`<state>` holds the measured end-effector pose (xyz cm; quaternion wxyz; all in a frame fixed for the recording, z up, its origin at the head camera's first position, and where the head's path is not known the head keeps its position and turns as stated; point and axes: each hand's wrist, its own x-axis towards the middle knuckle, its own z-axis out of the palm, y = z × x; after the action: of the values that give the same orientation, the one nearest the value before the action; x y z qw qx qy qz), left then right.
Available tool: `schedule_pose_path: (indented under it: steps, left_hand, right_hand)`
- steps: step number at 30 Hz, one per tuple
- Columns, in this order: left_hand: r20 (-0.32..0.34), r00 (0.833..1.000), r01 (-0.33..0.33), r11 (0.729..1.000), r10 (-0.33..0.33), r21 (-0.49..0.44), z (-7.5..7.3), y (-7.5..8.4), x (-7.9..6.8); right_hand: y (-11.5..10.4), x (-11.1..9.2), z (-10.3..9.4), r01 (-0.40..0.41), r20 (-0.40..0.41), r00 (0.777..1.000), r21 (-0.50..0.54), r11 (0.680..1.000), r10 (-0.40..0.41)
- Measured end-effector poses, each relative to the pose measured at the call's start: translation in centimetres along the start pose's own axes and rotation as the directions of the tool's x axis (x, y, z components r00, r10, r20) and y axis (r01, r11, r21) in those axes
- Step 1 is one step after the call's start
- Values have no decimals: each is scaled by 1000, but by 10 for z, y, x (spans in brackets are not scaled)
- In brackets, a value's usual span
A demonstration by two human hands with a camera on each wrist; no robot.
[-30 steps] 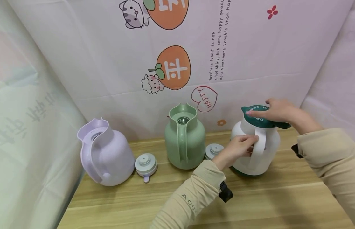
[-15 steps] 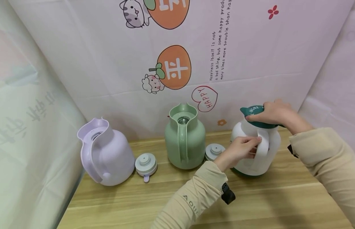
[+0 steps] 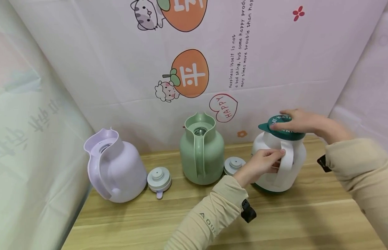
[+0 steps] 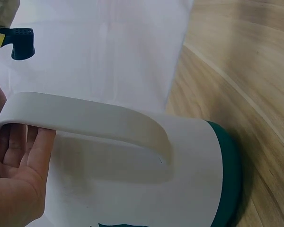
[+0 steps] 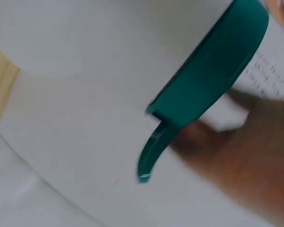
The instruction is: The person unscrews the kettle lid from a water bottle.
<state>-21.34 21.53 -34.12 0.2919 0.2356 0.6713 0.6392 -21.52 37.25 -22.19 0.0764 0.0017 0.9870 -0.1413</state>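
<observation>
A white thermos jug (image 3: pixel 269 177) with a dark green base stands on the wooden table at the right. My left hand (image 3: pixel 259 161) holds its handle (image 4: pixel 85 113), fingers passing behind it on the jug's side. On top of the jug sits a dark green lid (image 3: pixel 286 133) with pale lettering, its pointed tab facing left. My right hand (image 3: pixel 306 121) grips this lid from above, thumb at the near side and fingers over the far edge. Seen by the right wrist camera, the lid's tab hangs beside the blurred thumb, and the fingers are mostly hidden.
Left of the white jug stands a green thermos jug (image 3: pixel 201 156) without a lid. A lilac thermos jug (image 3: pixel 122 173), also lidless, is at the far left. Round grey stoppers lie beside them, one lilac-tabbed stopper (image 3: pixel 159 180) and another stopper (image 3: pixel 234 164). A printed cloth (image 3: pixel 263 52) hangs behind.
My right hand has turned on the lid and shifted; the lid has rotated, its tab moving from the right side out of sight and a point now showing further left. The left hand keeps its hold.
</observation>
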Motion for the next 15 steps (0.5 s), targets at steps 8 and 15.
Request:
schedule_pose_path:
  steps: [8, 15]
  left_hand:
    - [8, 1000, 5, 1000, -5, -13, -2, 0, 1]
    - [23, 1000, -2, 1000, 2, -11, -2, -1, 0]
  right_hand:
    - [-16, -4, 6, -139, -102, 988, -220, 966, 118]
    - [-3, -1, -1, -8, -6, 1000, -46, 999, 8]
